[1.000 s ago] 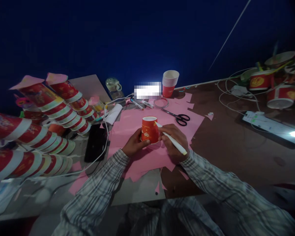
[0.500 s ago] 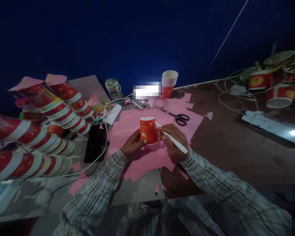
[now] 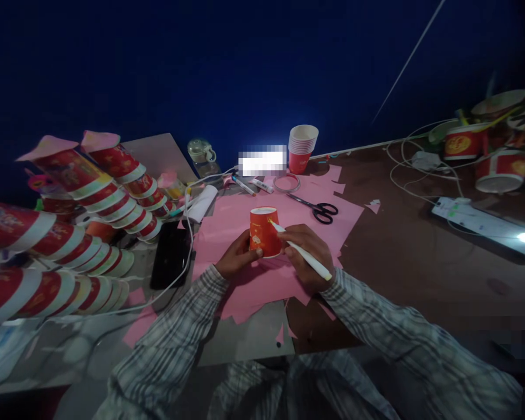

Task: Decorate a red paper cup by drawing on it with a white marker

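My left hand (image 3: pixel 234 259) grips a red paper cup (image 3: pixel 262 230) that stands upside down on pink paper (image 3: pixel 245 216). My right hand (image 3: pixel 308 254) is closed around a white pen (image 3: pixel 304 252), and its tip touches the cup's side near the top. Both hands are over the pink sheet in the middle of the table.
Rows of nested red cups (image 3: pixel 91 192) lie at the left beside a black phone (image 3: pixel 170 254) with a white cable. Black scissors (image 3: pixel 317 208), a tape ring (image 3: pixel 287 183), markers and a cup stack (image 3: pixel 301 146) sit behind. At the right are a power strip (image 3: pixel 476 220), cables and red bowls (image 3: pixel 501 170).
The pen tip has moved from the cup's right edge onto its front face. The left hand turned the cup slightly.
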{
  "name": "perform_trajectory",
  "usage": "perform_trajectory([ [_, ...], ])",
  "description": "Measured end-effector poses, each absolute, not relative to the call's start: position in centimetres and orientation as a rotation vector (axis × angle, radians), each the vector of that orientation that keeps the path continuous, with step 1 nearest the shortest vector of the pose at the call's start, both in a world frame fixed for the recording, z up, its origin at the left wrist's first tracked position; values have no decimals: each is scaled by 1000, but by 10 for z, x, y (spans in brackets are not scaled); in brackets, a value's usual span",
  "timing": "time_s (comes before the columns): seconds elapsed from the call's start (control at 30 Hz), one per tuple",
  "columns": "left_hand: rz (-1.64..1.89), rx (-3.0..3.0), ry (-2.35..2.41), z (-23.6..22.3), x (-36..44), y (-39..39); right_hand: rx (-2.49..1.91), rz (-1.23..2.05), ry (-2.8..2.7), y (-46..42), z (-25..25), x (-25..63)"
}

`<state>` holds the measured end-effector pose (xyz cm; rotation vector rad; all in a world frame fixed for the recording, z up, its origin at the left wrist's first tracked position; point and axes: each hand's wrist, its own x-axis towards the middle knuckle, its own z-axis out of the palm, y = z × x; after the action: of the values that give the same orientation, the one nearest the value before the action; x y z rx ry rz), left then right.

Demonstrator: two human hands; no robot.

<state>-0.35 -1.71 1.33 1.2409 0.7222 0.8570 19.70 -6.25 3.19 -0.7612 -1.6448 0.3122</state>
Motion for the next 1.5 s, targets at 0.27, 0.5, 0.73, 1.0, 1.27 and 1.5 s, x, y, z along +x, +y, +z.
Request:
perform_trajectory([
  [0.27,885,1227,729,13,-3,-17,-800,320,-1593,-61,32,198],
  [0.5,934,1026,694,10,-2,-20,-874,534,-1353,-59,18,198],
  [0.73,940,950,671,16,-1,-22,-966,516,-1449,-62,20,196],
  [1.0,933,934,691,13,0,-20,-947,518,-1492,-64,22,195],
  [1.27,1030,993,760,11,5,-19,-950,449,-1587,-67,27,197],
  [1.5,1048,912,820,17,7,-21,-880,398,-1674,-69,27,197],
])
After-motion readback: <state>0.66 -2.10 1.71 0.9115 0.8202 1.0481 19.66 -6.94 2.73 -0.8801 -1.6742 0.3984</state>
